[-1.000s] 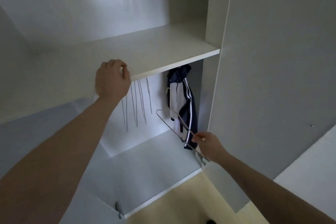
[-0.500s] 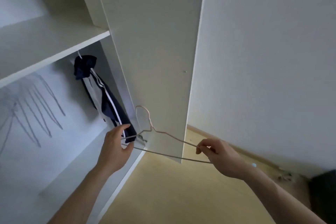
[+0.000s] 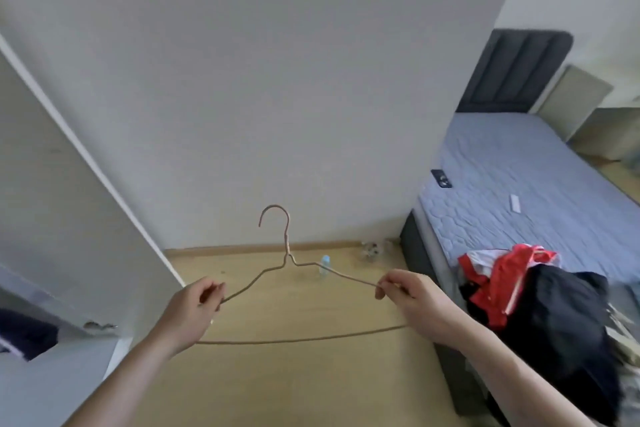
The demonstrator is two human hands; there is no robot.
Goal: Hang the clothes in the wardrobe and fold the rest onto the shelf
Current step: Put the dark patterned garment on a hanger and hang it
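Clothes (image 3: 540,308), a heap of red, white and black garments, lie bunched on the near end of the pale blue quilted mattress (image 3: 512,191) at the right, apart from both hands. Out in front, a thin tan wire hanger (image 3: 287,255) is held up over the light wooden floor (image 3: 277,374), hook uppermost and roughly level. The left hand (image 3: 190,308) pinches the hanger's left shoulder, fingers curled round the wire; the right hand (image 3: 412,298) pinches the right shoulder between thumb and fingertips (the lower bar runs on beneath both hands and bows slightly). Nothing hangs on the wire. At the left edge stands the white wardrobe door (image 3: 69,191), and a scrap of dark fabric (image 3: 24,333) shows below it, too blurred to identify. A dark padded headboard (image 3: 512,73) rises at the far end of the bed. Against the skirting by the plain white wall (image 3: 277,80) stands a small clear bottle (image 3: 325,263).
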